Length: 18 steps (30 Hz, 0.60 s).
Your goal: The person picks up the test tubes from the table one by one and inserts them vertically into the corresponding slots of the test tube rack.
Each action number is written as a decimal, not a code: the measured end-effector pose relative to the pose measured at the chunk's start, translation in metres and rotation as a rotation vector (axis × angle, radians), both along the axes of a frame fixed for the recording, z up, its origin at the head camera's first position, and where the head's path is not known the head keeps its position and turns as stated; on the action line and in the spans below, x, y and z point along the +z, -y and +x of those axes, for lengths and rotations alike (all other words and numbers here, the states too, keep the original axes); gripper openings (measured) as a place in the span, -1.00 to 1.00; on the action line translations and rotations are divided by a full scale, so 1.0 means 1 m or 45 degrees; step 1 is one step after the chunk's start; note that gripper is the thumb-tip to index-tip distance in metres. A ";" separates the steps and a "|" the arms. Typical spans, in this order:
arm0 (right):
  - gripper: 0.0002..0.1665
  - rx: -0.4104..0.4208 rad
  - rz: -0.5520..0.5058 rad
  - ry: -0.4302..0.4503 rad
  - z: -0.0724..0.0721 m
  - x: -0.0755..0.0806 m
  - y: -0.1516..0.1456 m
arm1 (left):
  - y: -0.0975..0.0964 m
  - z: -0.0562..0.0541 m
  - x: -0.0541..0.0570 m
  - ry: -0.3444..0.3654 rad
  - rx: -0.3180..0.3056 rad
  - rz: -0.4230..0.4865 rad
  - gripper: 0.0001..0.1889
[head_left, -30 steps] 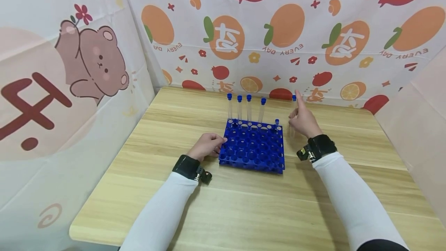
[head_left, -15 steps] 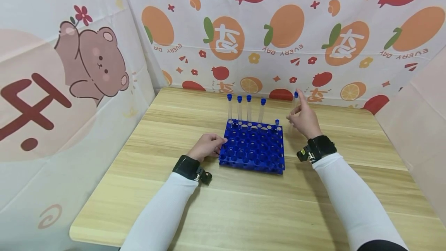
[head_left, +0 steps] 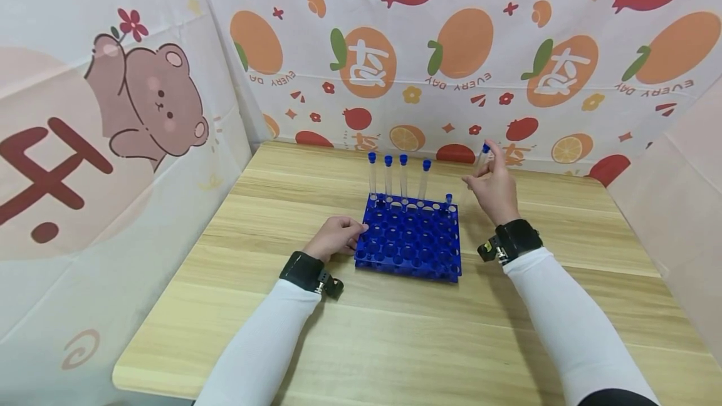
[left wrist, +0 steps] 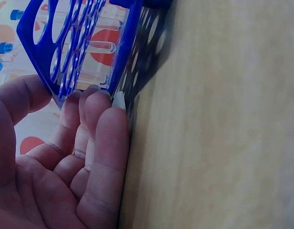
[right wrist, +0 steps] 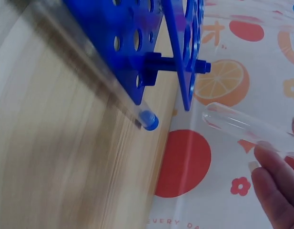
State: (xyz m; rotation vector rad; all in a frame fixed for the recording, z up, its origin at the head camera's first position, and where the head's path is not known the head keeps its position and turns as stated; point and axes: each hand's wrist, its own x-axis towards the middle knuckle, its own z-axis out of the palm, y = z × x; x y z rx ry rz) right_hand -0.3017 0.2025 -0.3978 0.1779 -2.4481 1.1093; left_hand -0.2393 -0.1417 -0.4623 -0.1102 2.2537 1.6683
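A blue test tube rack [head_left: 408, 243] stands on the wooden table. My left hand [head_left: 334, 235] grips its left edge; in the left wrist view the thumb [left wrist: 32, 95] is at the upper plate and the fingertips are lower on the rack's side. To the right of the rack, my right hand [head_left: 495, 188] pinches a clear test tube [right wrist: 242, 125] with a blue cap, index finger up by the cap. The tube leans, its rounded end toward the rack in the right wrist view. Several capped tubes [head_left: 403, 180] stand upright in the back row.
In the right wrist view, another blue-capped tube [right wrist: 108, 76] lies along the table beside the rack. A fruit-printed cloth [head_left: 417, 118] hangs behind the table [head_left: 395, 343], and a bear-printed cloth [head_left: 152, 105] hangs at the left.
My right hand has raised the test tube slightly, and its capped end has tipped to the right. The left hand and the rack have stayed in place.
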 end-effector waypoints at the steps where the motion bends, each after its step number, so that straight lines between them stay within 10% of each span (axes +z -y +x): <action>1: 0.06 0.005 -0.007 -0.023 0.001 0.000 0.002 | 0.000 0.000 0.000 0.000 0.000 0.000 -0.71; 18: -0.20 0.189 -0.046 -0.165 0.006 0.002 0.028 | 0.000 0.002 0.001 -0.011 0.001 -0.004 -0.71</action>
